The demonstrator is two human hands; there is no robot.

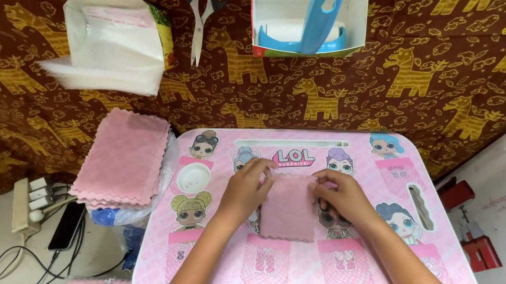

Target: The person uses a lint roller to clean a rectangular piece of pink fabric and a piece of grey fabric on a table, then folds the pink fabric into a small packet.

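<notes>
Hands point(296, 197) on pink cloth point(288, 210); blue tool point(318, 16) in box point(361, 8)

Left hand point(247, 189) and right hand point(341, 194) close together, palms down, fingers bent

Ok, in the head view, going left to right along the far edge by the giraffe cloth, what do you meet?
White box of clear bags → scissors → white box holding a blue handled tool.
</notes>
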